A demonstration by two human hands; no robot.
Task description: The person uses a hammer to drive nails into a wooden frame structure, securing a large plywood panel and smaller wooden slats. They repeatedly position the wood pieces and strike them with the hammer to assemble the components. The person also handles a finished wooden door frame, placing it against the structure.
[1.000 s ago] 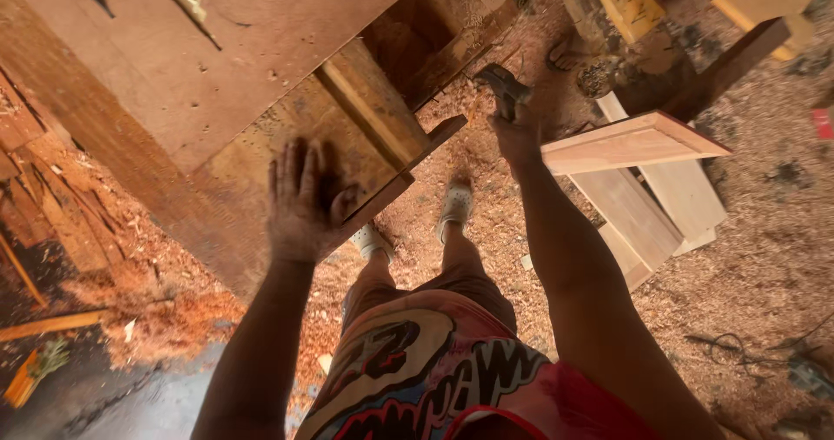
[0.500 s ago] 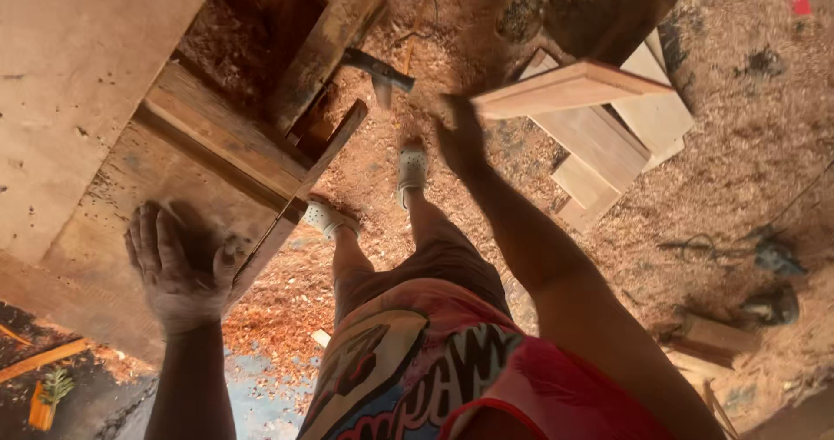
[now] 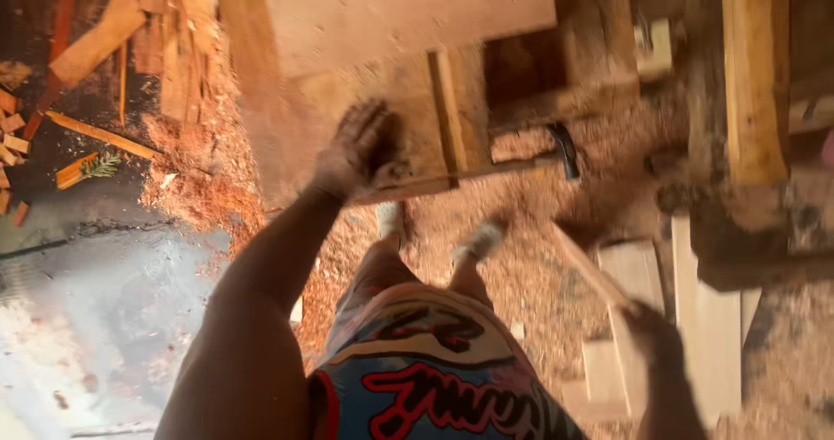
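Observation:
My left hand [image 3: 360,149] lies on the near edge of a low plywood workbench [image 3: 408,14], fingers loosely spread, gripping nothing that I can see. A hammer [image 3: 563,149] with a dark head rests just to its right, along a thin slat at the bench edge. My right hand [image 3: 653,336], low on the right and blurred, holds one end of a pale wooden board [image 3: 591,271] that slants up to the left. My legs and white shoes [image 3: 476,240] stand on sawdust below the bench.
Sawdust [image 3: 200,188] covers the ground. Offcuts and wood strips [image 3: 95,40] lie at the upper left beside a wet grey floor [image 3: 95,318]. Pale planks [image 3: 708,336] lie on the ground at right, under a thick upright beam [image 3: 751,75].
The view has swung left and blurred. My left hand slid to the bench's near edge by the hammer. My right hand dropped low to the right, carrying the pale board down.

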